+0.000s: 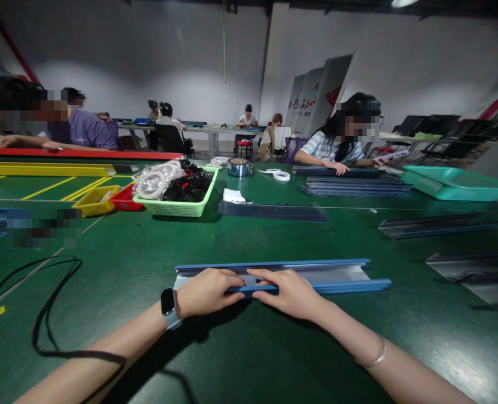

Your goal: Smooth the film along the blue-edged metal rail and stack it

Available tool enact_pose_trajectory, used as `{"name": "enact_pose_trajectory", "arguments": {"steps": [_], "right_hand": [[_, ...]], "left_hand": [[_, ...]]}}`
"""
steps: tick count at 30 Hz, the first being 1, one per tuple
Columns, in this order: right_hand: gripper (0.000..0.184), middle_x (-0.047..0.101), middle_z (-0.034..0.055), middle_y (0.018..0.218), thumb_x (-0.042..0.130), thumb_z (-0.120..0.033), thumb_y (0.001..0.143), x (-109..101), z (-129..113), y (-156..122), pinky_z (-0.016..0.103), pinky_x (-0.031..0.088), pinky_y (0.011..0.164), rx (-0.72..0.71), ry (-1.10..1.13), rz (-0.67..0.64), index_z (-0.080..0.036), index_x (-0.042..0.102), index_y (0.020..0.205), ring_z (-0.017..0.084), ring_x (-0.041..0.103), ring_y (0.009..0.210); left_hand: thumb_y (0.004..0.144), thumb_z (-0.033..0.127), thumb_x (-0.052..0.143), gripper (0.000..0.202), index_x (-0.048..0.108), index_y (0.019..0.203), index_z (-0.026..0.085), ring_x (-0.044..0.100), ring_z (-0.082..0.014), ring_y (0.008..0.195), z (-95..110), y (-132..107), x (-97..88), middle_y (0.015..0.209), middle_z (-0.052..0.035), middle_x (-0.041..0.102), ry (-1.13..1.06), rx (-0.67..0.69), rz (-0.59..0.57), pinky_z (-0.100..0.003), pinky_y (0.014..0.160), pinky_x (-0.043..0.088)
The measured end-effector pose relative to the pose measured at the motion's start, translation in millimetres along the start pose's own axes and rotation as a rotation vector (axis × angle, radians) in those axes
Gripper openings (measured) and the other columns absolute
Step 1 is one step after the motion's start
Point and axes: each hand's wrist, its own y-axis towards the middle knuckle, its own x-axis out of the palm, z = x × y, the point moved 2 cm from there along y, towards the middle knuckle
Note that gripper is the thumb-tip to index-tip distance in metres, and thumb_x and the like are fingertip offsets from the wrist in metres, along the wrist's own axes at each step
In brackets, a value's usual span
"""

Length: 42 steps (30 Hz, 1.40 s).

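A long blue channel profile (350, 287) with raised side walls and a pale inside lies crosswise on the green table in front of me. My left hand (213, 289) grips its near wall, thumb outside and fingers over the top edge. Close beside it, my right hand (286, 289) pinches the same near wall, its fingers reaching into the channel. Both hands sit around the middle of the profile, fingertips nearly meeting. Whether anything small is under the fingertips cannot be made out.
Beyond the profile lie a dark flat strip (274, 212) and a light-green basket (173, 208) of black parts and bagged rings. Dark profiles (442, 225) and a teal basket (459, 188) are at right. A black cord (42, 320) loops at left. Co-workers sit across the table.
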Motion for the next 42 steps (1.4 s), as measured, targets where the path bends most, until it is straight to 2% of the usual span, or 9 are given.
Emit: {"name": "enact_pose_trajectory", "arguments": {"steps": [5,12,20,26,42], "right_hand": [[0.04,0.066,-0.0001,0.111,0.054,-0.042,0.085,3.9,1.8,2.4,0.032,0.048,0.084,-0.039,-0.038,0.003,-0.032,0.053,0.124,0.019,0.063,0.096],[0.03,0.066,0.0006,0.109,0.047,-0.045,0.09,5.9,1.3,1.6,0.032,0.045,0.085,-0.083,-0.093,-0.009,-0.027,0.058,0.112,0.02,0.061,0.1],[0.039,0.066,0.0038,0.086,0.044,-0.054,0.088,10.6,1.9,2.1,0.03,0.044,0.069,-0.074,-0.289,0.01,-0.02,0.061,0.089,0.021,0.062,0.082],[0.044,0.065,0.0045,0.081,0.043,-0.059,0.086,15.7,3.8,1.9,0.029,0.041,0.066,-0.039,-0.369,0.066,-0.019,0.06,0.079,0.021,0.061,0.079],[0.047,0.066,0.0056,0.077,0.043,-0.06,0.086,18.6,4.4,5.0,0.029,0.04,0.064,-0.028,-0.452,0.077,-0.017,0.06,0.078,0.021,0.062,0.074]], "left_hand": [[0.09,0.035,0.048,0.027,0.059,0.113,0.025,0.061,-0.0177,0.093,-1.5,0.1,0.7,0.103,-0.0031,0.064,-0.017,-0.012,0.013,-0.026,0.083,0.045],[0.09,0.035,0.048,0.026,0.059,0.113,0.026,0.061,-0.0177,0.09,-1.4,-0.5,0.3,0.098,-0.0034,0.063,-0.006,-0.03,0.0,-0.026,0.08,0.045],[0.09,0.034,0.049,0.024,0.06,0.11,0.027,0.061,-0.0174,0.087,-1.8,-0.3,0.7,0.095,-0.0023,0.063,-0.004,-0.048,-0.001,-0.025,0.078,0.045],[0.09,0.033,0.05,0.022,0.061,0.108,0.025,0.061,-0.017,0.086,-1.7,-0.8,1.1,0.095,-0.0024,0.064,-0.01,-0.042,0.006,-0.024,0.077,0.044],[0.09,0.033,0.05,0.02,0.061,0.104,0.026,0.061,-0.016,0.084,-3.4,-1.1,2.9,0.093,-0.0012,0.063,-0.003,-0.047,0.003,-0.024,0.076,0.044]]}}
